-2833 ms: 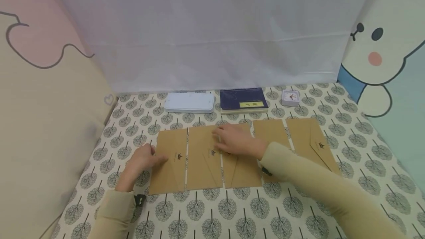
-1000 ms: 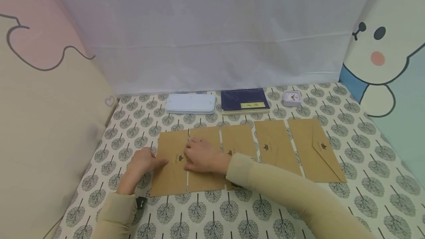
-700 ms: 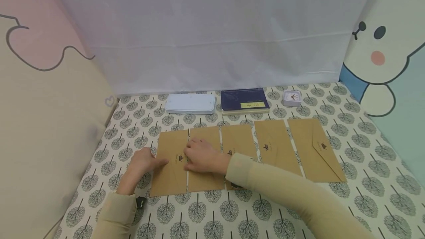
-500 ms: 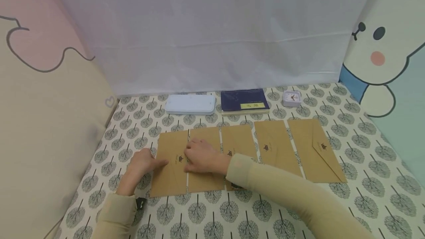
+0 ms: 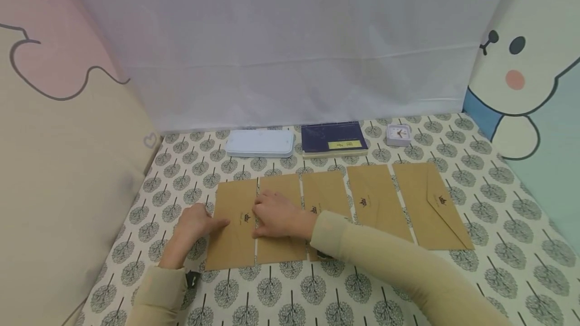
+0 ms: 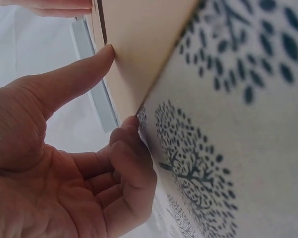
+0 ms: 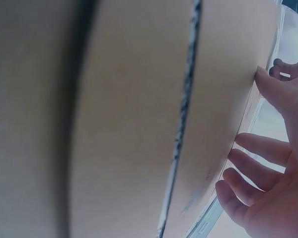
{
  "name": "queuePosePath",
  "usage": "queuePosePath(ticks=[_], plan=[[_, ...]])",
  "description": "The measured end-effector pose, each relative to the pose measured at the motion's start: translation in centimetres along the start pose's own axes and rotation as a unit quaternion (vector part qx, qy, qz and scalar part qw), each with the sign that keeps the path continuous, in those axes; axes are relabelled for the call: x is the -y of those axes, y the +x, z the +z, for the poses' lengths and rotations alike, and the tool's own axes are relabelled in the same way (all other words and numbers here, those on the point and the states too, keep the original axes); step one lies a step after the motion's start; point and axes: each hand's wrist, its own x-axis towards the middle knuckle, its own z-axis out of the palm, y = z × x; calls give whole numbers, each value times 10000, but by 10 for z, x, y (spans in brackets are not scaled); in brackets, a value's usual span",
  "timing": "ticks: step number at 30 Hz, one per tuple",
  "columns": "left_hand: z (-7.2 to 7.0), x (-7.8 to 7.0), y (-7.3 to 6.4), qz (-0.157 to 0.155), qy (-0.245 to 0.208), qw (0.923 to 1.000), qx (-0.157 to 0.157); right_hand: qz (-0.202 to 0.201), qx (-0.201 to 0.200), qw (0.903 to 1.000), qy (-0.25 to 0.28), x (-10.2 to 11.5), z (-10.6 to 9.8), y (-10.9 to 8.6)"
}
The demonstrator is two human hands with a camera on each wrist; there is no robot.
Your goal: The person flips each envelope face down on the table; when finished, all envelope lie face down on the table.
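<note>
Table (image 5: 349,298), head view: tree-print cloth; white case (image 5: 260,142), dark book (image 5: 334,137) and clock (image 5: 398,135) beyond the fingers (image 5: 266,198).
Brown envelopes, head view: leftmost envelope (image 5: 234,248) under the thumb of the left hand (image 5: 195,223); second envelope (image 5: 281,253) under the right hand (image 5: 277,215); three more envelopes (image 5: 379,204) right of its fingers.
Left wrist: thumb straight on the leftmost envelope, apart from a bent finger at its edge.
Right wrist: fingers apart, tips along the second envelope's left edge.
</note>
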Motion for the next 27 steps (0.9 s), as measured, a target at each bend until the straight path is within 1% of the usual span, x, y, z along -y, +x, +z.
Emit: queuePosePath(ticks=[3, 9, 16, 20, 27], plan=[[0, 1, 0, 17, -53, 10000, 8, 4, -42, 10000, 50, -1, 0, 0], [3, 2, -2, -56, -180, 9998, -3, 39, -66, 9999, 106, -1, 0, 0], [3, 5, -3, -127, -310, 9994, 7, 133, -98, 9994, 292, 0, 0, 0], [1, 6, -3, -86, -407, 9991, -30, 179, -142, 9991, 351, 0, 0, -1], [-4, 13, -5, 74, -851, 9963, -45, 195, -140, 9992, 332, 1, -1, 0]])
